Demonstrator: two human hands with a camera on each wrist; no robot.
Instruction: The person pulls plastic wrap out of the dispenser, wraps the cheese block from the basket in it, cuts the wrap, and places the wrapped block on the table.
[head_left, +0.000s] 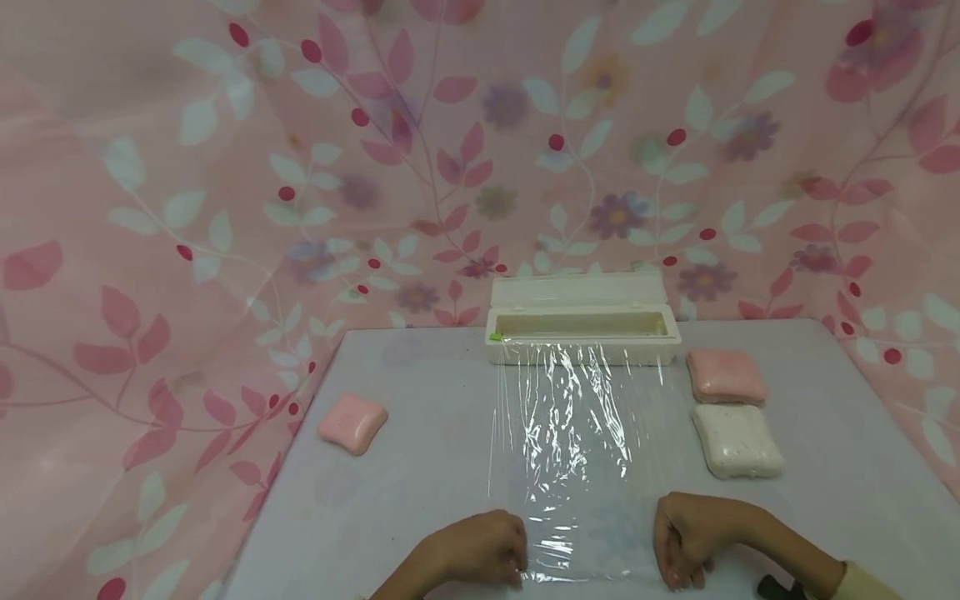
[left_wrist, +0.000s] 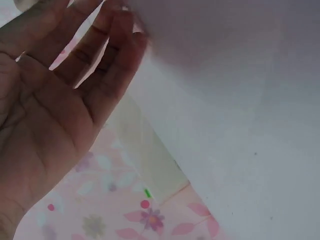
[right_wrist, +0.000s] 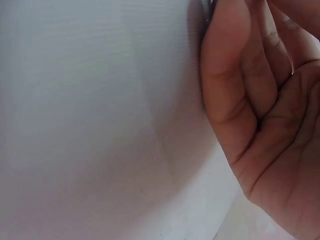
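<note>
A sheet of clear cling film stretches over the table from a white cling film dispenser at the back. The dispenser's lid stands raised. My left hand grips the film's near left corner with curled fingers. At the near right corner, my right hand pinches the film's edge. In the left wrist view the fingers of that hand bend toward the tabletop. The right wrist view shows the other hand's curled fingers low against the table; its fingertips are cut off.
A pink soap-like block lies on the left of the table. To the right, another pink block sits behind a white one. A green tab marks the dispenser's left end. Floral cloth hangs behind.
</note>
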